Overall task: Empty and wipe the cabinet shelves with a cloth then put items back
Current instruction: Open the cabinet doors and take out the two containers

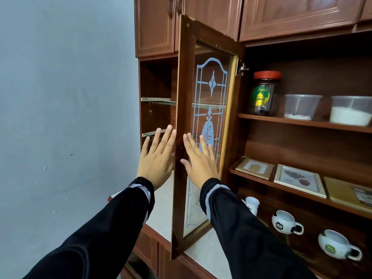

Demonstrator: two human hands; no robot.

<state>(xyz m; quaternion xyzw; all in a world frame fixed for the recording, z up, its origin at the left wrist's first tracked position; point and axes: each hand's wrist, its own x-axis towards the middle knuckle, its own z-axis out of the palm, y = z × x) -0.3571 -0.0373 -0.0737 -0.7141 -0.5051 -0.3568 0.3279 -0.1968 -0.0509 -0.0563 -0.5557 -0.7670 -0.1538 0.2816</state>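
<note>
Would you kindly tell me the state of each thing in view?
Glass door: swung open.
Left hand: open, holding nothing.
Right hand: open, holding nothing.
Jar: upright, red lid on.
Left tub: nearly empty, a little white powder.
Right tub: partly filled with white powder.
Football mug: upright.
Picture frames: lying flat.

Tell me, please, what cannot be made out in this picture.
Head view:
- Jar label: too small to read.
- White cup: partly behind the right sleeve.
- Board at far right: cut off by the picture's edge.
- Wire racks: partly behind the door.
</note>
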